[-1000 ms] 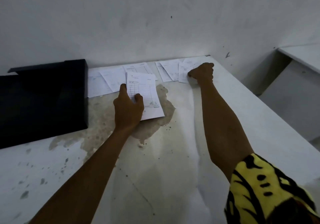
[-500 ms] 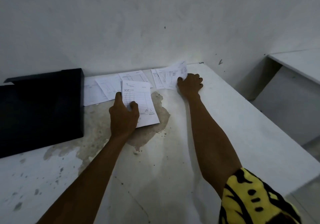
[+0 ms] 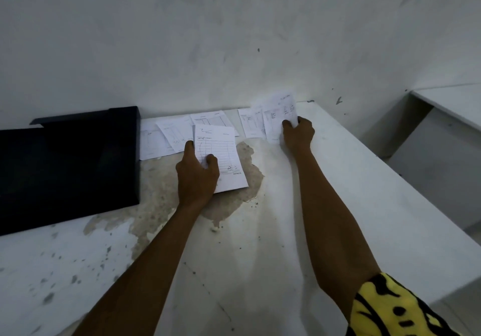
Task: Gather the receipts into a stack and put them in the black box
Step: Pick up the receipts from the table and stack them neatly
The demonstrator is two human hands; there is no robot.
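My left hand [image 3: 197, 177] grips a white ruled receipt [image 3: 221, 158] by its lower left corner, just above the stained table middle. My right hand [image 3: 299, 134] pinches another receipt [image 3: 282, 113] and lifts its far end off the table, near the back wall. Two more receipts [image 3: 251, 125] lie flat just left of that one. Three receipts [image 3: 171, 135] lie along the back between my left hand and the black box [image 3: 70, 158]. The black box stands at the left, its lid tipped back toward the wall.
The white table [image 3: 260, 257] has a brown stain [image 3: 250, 190] at its middle and dark specks at the left. Its right edge drops off near a second white surface [image 3: 453, 106]. A white wall runs behind the receipts.
My right hand drew back from the far right corner, closed on a receipt and raised it off the table. My left hand stayed put with its receipt.
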